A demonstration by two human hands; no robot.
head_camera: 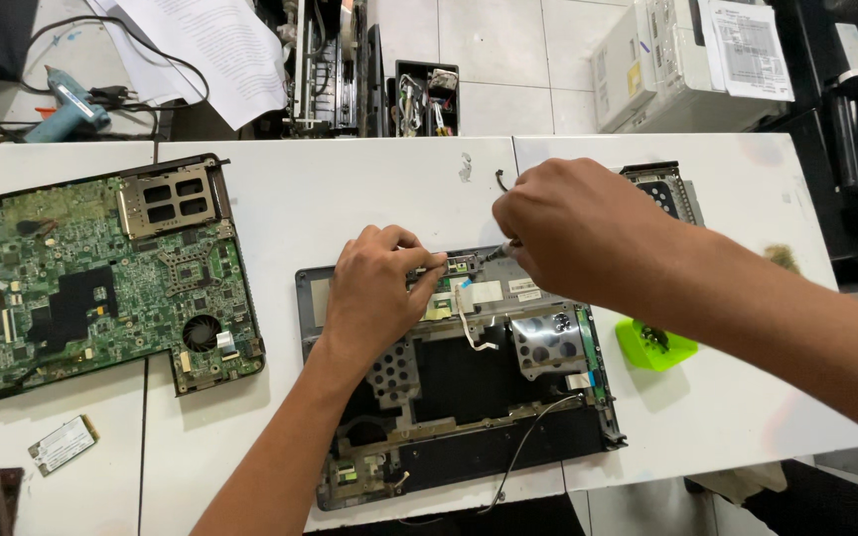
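On the white table (350, 189), a green motherboard (91, 278) lies far left, a small card (62, 444) below it. In the middle sits the opened laptop base (469, 397); the left hand (379, 293) presses fingertips on its small board (454, 264). The right hand (573, 233) pinches a tool there. A green cup (652, 347) stands right.

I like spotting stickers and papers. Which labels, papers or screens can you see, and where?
White stickers: small rectangles on the open laptop case, just under the right hand.
Printed sheet: white rectangle on the beige printer, top right.
Loose paper: white sheets, top left, behind the table.
Screens: none.
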